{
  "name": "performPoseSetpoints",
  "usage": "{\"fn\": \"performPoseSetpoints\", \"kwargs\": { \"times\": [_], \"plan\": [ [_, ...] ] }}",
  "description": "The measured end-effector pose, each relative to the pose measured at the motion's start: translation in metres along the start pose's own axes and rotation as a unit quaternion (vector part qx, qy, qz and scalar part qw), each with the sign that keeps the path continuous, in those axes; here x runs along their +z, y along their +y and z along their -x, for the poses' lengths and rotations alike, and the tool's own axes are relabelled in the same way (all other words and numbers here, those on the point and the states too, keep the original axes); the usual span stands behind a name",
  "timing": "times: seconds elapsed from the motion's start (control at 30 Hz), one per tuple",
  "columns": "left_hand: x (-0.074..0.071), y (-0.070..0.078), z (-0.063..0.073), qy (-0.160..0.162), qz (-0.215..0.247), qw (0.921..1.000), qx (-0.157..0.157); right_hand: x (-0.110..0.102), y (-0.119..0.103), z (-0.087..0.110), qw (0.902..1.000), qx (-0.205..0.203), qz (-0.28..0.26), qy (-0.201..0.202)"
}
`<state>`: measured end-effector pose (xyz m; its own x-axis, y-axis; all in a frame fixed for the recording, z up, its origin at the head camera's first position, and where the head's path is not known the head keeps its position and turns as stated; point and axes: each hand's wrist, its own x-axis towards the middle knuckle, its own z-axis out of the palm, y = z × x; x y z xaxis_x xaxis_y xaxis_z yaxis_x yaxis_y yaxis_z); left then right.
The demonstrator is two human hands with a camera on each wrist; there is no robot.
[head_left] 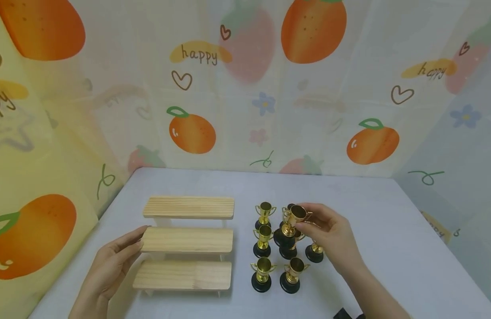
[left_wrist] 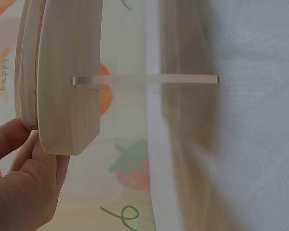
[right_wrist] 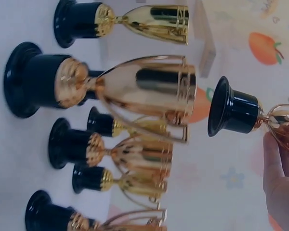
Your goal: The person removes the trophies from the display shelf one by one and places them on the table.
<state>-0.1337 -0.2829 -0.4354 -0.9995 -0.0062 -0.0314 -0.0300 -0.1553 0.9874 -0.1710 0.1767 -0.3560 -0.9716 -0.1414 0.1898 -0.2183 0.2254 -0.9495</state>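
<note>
A small gold trophy cup [head_left: 288,228] with a black base is lifted above the others, pinched between the thumb and fingers of my right hand [head_left: 334,237]. In the right wrist view the held trophy [right_wrist: 241,111] is off the table, its base apart from the standing cups. My left hand [head_left: 111,263] pinches the left end of the middle board [head_left: 187,240] of a three-step wooden display stand. The left wrist view shows the thumb [left_wrist: 12,137] and fingers around that board's end. Several matching trophies [head_left: 263,241] stand upright right of the stand, some partly hidden behind the held cup.
The stand's top board [head_left: 189,207] and bottom board [head_left: 183,275] lie behind and in front of the middle one. A thin clear support [left_wrist: 183,78] holds a board above the white table [head_left: 388,266]. A fruit-patterned cloth [head_left: 237,115] hangs behind. A black object [head_left: 342,313] shows at the front edge.
</note>
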Motion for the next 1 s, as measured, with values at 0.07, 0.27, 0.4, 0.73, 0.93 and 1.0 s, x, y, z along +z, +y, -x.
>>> {"fn": "performPoseSetpoints", "kwargs": {
  "times": [0.07, 0.27, 0.4, 0.73, 0.93, 1.0],
  "plan": [
    [0.0, 0.001, 0.0, -0.002, 0.0, 1.0, 0.001, -0.005, 0.002, 0.003, 1.0, 0.002, -0.004, 0.007],
    [0.0, 0.001, -0.001, 0.003, 0.001, 1.0, 0.0, -0.018, 0.01, 0.012, 0.9997, -0.007, -0.015, 0.017],
    [0.001, 0.001, -0.001, 0.006, 0.002, 1.0, 0.0, -0.026, 0.018, 0.021, 0.9995, -0.007, -0.023, 0.018],
    [-0.001, 0.0, 0.0, 0.006, 0.004, 1.0, 0.006, -0.043, 0.028, 0.036, 0.9985, 0.006, -0.005, 0.055],
    [0.0, 0.0, 0.0, 0.003, 0.009, 0.9999, 0.006, -0.049, 0.032, 0.043, 0.9972, 0.025, 0.015, 0.069],
    [0.0, 0.0, 0.0, 0.002, 0.008, 1.0, 0.006, -0.051, 0.035, 0.045, 0.9963, 0.04, 0.024, 0.072]
  ]
}}
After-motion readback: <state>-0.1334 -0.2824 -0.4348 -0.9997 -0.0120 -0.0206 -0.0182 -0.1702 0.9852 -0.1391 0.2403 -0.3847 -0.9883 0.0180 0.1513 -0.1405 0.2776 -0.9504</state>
